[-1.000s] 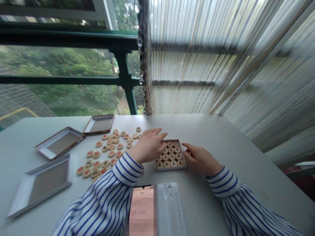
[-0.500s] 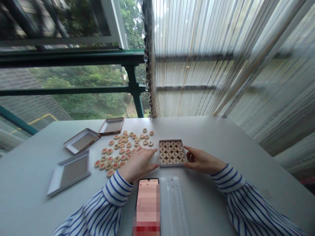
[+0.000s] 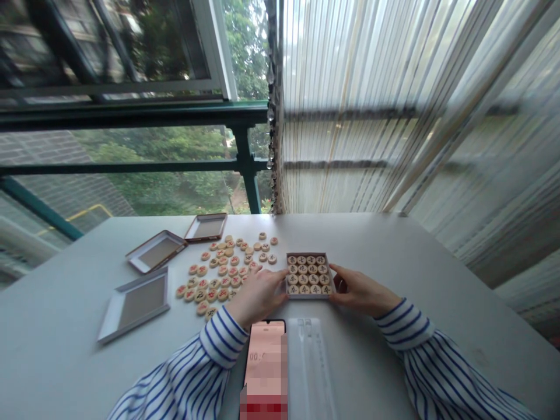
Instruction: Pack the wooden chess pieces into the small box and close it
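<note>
Sitting flat on the pale bench [image 3: 415, 262], the box of wooden discs [image 3: 310, 275] lay just ahead of the person, between both hands. It looked nearly square, a little wider than deep, with its sides square to the near bench edge and its open top facing up. The left hand [image 3: 259, 293] lay open, fingertips against the left wall, its grip closed on nothing. The right hand [image 3: 359, 290] curled at the right wall, though whether that grip pinched the rim could not be told.

Loose discs [image 3: 225, 269] were scattered left of the box, with three shallow trays [image 3: 135, 303] beyond them. A phone [image 3: 265, 367] and a white case [image 3: 310, 367] lay nearest the person. A window [image 3: 131, 146] and a striped curtain [image 3: 394, 116] stood behind the bench.

A second earlier the left hand had been over the box's discs; it had since drawn back to the side.
</note>
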`<move>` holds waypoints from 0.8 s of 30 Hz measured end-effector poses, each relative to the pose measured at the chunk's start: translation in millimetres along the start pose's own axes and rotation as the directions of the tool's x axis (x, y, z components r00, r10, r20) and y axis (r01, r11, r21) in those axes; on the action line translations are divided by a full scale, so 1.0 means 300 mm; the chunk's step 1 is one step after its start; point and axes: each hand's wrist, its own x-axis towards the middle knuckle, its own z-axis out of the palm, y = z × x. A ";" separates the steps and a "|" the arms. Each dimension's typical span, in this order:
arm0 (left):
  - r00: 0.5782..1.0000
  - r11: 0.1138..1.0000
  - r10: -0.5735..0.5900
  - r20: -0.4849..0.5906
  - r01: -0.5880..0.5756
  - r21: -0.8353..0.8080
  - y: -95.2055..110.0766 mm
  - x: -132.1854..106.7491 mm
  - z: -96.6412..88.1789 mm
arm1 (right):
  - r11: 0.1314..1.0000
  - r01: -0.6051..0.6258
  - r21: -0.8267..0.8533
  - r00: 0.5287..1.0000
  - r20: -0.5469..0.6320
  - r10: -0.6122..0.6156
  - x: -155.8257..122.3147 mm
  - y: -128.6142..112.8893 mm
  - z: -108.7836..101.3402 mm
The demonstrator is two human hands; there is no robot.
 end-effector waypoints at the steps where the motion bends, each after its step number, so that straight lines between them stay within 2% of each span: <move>1: 1.000 1.000 -0.005 0.006 0.005 -0.005 0.001 0.001 0.001 | 1.000 0.003 0.002 1.000 0.000 -0.003 0.000 0.000 0.000; 5: 1.000 0.999 -0.015 0.005 0.015 -0.049 -0.010 -0.003 -0.011 | 1.000 0.005 -0.004 1.000 0.003 -0.005 0.002 0.009 0.000; 9: 0.991 0.985 -0.058 -0.122 0.037 -0.167 -0.070 -0.031 -0.065 | 1.000 -0.019 0.013 1.000 0.019 0.019 0.002 0.016 -0.001; 13: 0.941 0.951 -0.222 -0.256 0.151 -0.271 -0.158 -0.091 -0.118 | 0.999 -0.033 0.010 0.999 0.030 0.033 -0.001 0.007 -0.007; 17: 0.884 0.918 -0.335 -0.326 0.229 -0.324 -0.220 -0.146 -0.123 | 0.999 -0.046 0.008 0.998 0.048 0.045 0.000 -0.003 -0.010; 20: 0.881 0.923 -0.310 -0.358 0.188 -0.335 -0.233 -0.166 -0.103 | 0.998 -0.061 0.011 0.996 0.064 0.060 -0.001 0.000 -0.008; 24: 0.913 0.946 -0.220 -0.344 0.114 -0.304 -0.223 -0.174 -0.079 | 0.992 -0.116 -0.052 0.993 0.031 0.118 -0.008 0.011 -0.012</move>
